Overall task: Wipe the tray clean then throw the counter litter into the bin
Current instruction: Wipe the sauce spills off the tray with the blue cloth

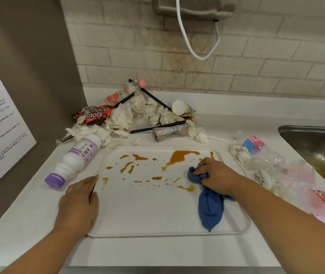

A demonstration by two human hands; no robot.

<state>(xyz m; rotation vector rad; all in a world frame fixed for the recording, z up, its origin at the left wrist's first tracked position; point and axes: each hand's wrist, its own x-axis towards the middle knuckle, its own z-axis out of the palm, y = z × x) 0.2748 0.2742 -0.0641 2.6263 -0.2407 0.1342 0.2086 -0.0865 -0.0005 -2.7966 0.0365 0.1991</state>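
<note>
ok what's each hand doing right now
Left hand: open, flat on the tray edge, holding nothing.
Right hand: closed on the blue cloth, on the tray.

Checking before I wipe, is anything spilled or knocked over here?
Yes. Brown sauce is splattered across the white tray, a purple-capped bottle lies on its side left of it, and crumpled tissues sit piled behind.

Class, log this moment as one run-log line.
stage: wiping | right hand: gripping blue cloth | left hand: steadying tray | brown spills: remain
</note>
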